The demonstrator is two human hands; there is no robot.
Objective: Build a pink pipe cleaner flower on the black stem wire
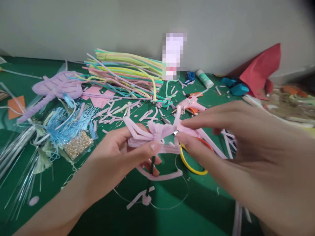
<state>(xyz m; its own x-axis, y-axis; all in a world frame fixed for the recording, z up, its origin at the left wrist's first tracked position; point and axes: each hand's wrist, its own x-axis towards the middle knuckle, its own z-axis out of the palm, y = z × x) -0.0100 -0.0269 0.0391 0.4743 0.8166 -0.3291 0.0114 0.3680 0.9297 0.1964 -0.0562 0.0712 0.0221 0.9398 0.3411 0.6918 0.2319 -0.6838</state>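
My left hand is closed around a lilac pipe-cleaner piece, bent into loops and gathered at the middle, with thumb and fingers pinching its centre. A dark stem hangs below it, crossing a curved lilac strip. Lower down are a small lilac knob and a thin clear loop of wire or line. My right hand is at the piece's right end, thumb and forefinger slightly apart beside an upright strip. Under it lie scissors with yellow and orange handles, partly hidden.
Coloured pipe cleaners lie in a bundle at the back. Left are a lilac fan shape, blue tassels and a bag of gold beads. A pink glue gun, glue stick and red paper sit right.
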